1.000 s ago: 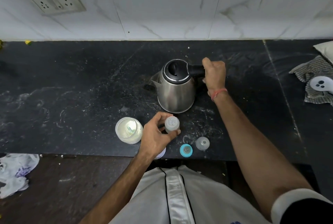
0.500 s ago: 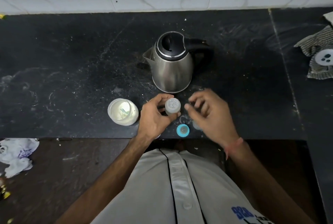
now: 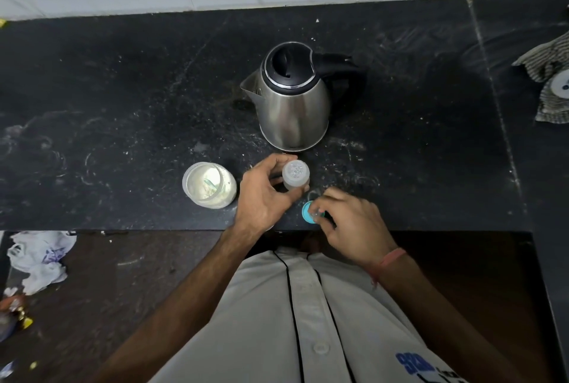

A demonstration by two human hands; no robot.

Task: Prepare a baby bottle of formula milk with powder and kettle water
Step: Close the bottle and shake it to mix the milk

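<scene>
Gripping bottle (image 3: pixel 295 178) w/ left hand (image 3: pixel 264 197)

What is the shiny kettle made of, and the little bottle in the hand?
The kettle looks like brushed steel: its silvery body shows soft reflections. Its lid and handle look like black plastic, smooth and dull. The bottle, which the left hand grips, seems to be cloudy, see-through plastic, though glass cannot be ruled out.
</scene>
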